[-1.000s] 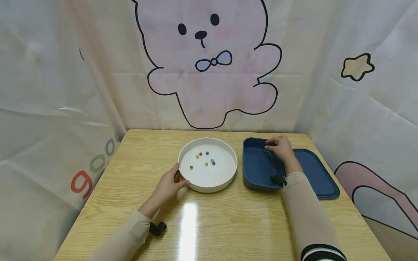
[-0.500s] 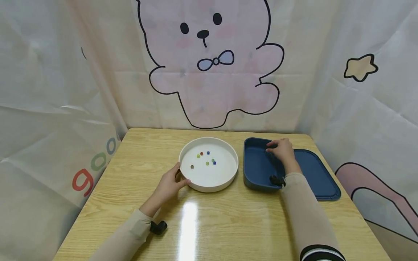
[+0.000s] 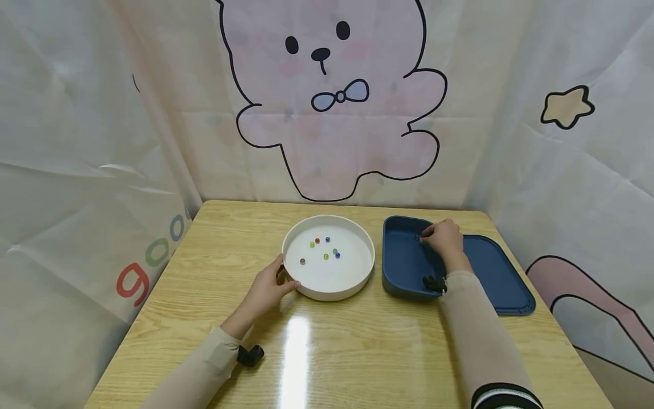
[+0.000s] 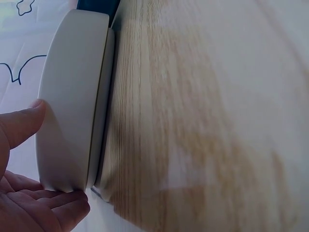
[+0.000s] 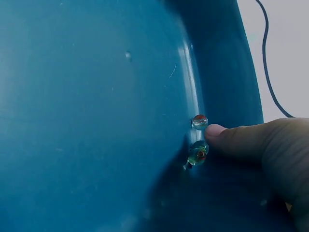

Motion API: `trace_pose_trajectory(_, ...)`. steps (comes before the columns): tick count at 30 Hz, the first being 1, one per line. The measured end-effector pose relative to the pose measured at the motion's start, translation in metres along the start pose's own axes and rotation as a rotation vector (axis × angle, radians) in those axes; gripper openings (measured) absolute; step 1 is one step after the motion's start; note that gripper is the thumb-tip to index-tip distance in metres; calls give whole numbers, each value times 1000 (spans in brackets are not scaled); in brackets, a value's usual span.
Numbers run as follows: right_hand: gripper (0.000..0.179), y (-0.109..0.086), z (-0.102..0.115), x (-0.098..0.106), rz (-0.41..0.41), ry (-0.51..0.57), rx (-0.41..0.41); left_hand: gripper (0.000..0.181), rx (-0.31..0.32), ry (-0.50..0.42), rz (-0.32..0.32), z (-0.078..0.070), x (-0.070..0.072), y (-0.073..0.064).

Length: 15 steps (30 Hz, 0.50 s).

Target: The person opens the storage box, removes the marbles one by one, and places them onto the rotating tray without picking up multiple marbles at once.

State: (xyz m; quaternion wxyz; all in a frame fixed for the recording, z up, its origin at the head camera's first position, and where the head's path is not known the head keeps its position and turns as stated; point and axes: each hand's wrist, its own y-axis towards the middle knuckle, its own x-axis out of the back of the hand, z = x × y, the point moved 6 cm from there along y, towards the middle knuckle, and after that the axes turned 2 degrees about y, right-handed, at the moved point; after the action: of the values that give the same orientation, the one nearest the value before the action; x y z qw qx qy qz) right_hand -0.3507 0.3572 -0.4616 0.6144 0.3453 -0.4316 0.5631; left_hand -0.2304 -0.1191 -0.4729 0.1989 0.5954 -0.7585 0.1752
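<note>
My left hand (image 3: 265,291) grips the near left side of a round white dish (image 3: 327,278), with the thumb on its rim and the fingers round its outer wall in the left wrist view. Inside the dish lie several small coloured marbles (image 3: 326,257). My right hand (image 3: 444,241) reaches down into a deep blue box (image 3: 409,267). There its thumb tip comes right up to a clear marble (image 5: 199,122) with a red-orange streak. More glass marbles (image 5: 197,155) sit close beside it along the foot of the box wall. The other right fingers are hidden in the wrist view.
A flat blue lid (image 3: 498,275) lies right of the box, partly behind the right sleeve. Both containers stand on a light wooden table (image 3: 357,352). Printed cloth (image 3: 327,147) hangs behind the table and at its sides.
My right hand has sunk lower into the box, its fingertips now nearer the marbles. The left hand keeps its grip on the dish, and the head view has shifted slightly.
</note>
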Motion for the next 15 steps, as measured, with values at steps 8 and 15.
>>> trace_pose_trajectory(8, 24, -4, -6, 1, 36, -66, 6, 94, -5, 0, 17, 0, -4, 5)
trace_pose_trajectory(15, 27, -1, 2, -6, 68, -102, 20, 93, 4, 4, 3, 4, 0, 1)
